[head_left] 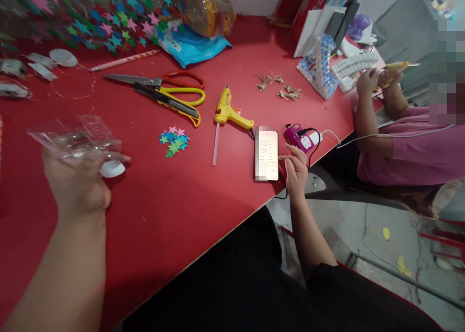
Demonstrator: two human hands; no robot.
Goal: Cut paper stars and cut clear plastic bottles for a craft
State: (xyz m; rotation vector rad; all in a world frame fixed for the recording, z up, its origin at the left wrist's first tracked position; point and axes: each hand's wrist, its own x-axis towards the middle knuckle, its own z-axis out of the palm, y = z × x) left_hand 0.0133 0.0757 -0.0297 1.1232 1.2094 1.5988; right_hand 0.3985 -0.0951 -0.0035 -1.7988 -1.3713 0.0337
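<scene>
My left hand (82,177) is closed on a crinkled clear plastic bag (69,133), over the left part of the red table. A small white disc (112,168) shows at its fingertips, in or beside the bag. At the table's front edge my right hand (296,167) has its fingers apart, a fingertip at the right side of a lit smartphone (268,158). The phone lies flat, with text on its screen. Just beyond it rests a yellow glue gun (230,112) with a glue stick in it. Foam stars (175,141) form a small pile between my hands.
Scissors (156,80) and a utility knife (170,104) lie behind the stars. Bags of coloured stars (109,22) fill the back left. A purple power adapter (300,136) with cables sits right of the phone. Another person (399,143) holds a glue gun at the right, near white-and-blue pieces (321,70).
</scene>
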